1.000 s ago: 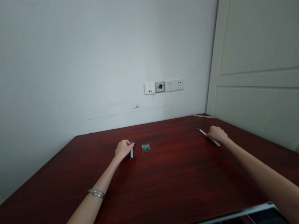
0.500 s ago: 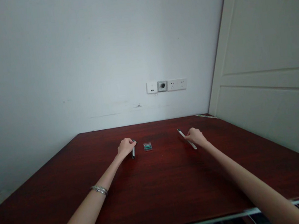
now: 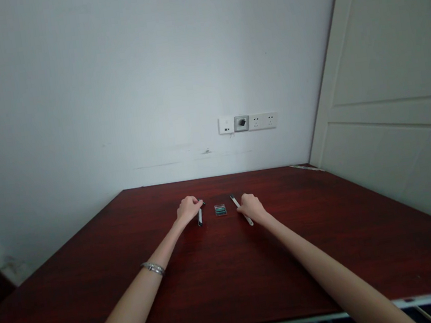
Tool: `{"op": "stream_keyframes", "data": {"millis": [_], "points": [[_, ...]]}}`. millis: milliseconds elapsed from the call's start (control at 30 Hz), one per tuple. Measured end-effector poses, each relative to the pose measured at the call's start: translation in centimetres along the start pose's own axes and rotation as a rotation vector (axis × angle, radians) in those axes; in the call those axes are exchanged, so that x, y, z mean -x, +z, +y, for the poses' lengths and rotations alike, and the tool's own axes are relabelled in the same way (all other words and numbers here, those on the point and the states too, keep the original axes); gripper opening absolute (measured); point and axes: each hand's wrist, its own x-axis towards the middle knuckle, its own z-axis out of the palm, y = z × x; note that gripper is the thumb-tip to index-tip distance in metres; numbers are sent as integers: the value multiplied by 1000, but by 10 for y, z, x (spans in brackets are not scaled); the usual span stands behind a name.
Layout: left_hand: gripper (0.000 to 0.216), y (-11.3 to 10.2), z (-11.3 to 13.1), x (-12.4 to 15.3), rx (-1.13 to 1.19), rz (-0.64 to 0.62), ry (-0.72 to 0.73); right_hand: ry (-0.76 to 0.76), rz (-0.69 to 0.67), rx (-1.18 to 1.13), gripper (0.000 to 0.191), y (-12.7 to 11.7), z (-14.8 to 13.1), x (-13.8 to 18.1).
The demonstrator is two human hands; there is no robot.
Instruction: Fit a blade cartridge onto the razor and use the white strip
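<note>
My left hand (image 3: 189, 208) rests on the dark red table (image 3: 230, 271) with its fingers curled over the top end of a dark pen-like stick (image 3: 199, 217). My right hand (image 3: 252, 207) is closed on a thin white stick (image 3: 241, 209) that lies slanted on the table. Between the two hands sits a small clear box with teal contents (image 3: 220, 210), touched by neither hand. A silver bracelet (image 3: 153, 268) is on my left wrist.
A white wall stands behind the table with a row of sockets (image 3: 247, 123). A white door (image 3: 397, 95) closes off the right side. A thin pale strip (image 3: 307, 168) lies at the table's far right corner.
My right hand has slid the white stick leftward across the table, from the far right to just beside the small box. My left hand has stayed on the dark stick.
</note>
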Motion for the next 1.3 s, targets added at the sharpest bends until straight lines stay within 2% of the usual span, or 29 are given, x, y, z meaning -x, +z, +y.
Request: {"op": "stream_keyframes", "data": {"millis": [333, 833, 1000, 1100, 1300], "points": [[31, 0, -4, -3, 2, -5, 7, -85, 18, 30, 23, 3, -9, 4], [28, -5, -34, -18, -24, 14, -78, -83, 15, 72, 28, 1, -8, 4], [27, -3, -45, -22, -119, 49, 28, -108, 75, 154, 36, -9, 12, -12], [33, 0, -50, -20, -242, 22, 92, -136, 71, 195, 35, -10, 32, -23], [56, 7, -56, -18, -363, -56, 74, -242, 152, 187, 35, 13, 62, -37]]}}
